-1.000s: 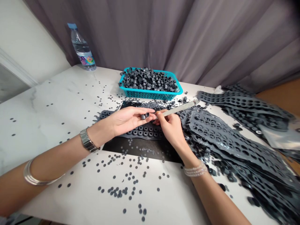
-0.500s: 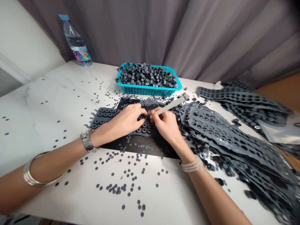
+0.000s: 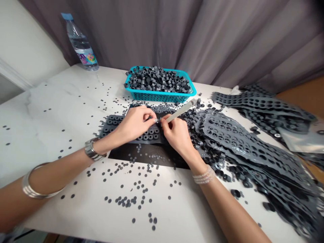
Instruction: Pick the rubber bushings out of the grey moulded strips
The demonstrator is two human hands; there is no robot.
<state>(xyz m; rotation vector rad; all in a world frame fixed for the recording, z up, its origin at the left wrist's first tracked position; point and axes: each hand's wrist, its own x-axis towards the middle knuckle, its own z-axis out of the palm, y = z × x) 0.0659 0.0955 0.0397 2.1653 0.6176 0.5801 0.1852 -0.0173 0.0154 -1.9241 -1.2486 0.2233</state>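
My right hand (image 3: 177, 132) is closed around a pale, flat stick-like tool (image 3: 183, 110), which slants up to the right; its working tip is hidden by the fingers. My left hand (image 3: 136, 123) lies over a dark grey rubber sheet (image 3: 149, 135) with rows of raised rings. Its thumb and index finger are pinched together close to the right fingertips, with something small and dark between them that I cannot make out. Beneath the sheet is a black mat (image 3: 152, 158) with small grey discs on it.
Behind the hands stands a turquoise basket (image 3: 162, 95) heaped with small black rubber pieces. To the right lie stacked perforated rubber sheets (image 3: 235, 135) and loose pieces. A water bottle (image 3: 84, 50) stands at the back left. Grey discs (image 3: 126, 201) are scattered over the white table (image 3: 83, 216).
Both hands have shifted slightly left and up, the right still with the tool. The ringed sheet has moved left, and its right end now shows between the hands.
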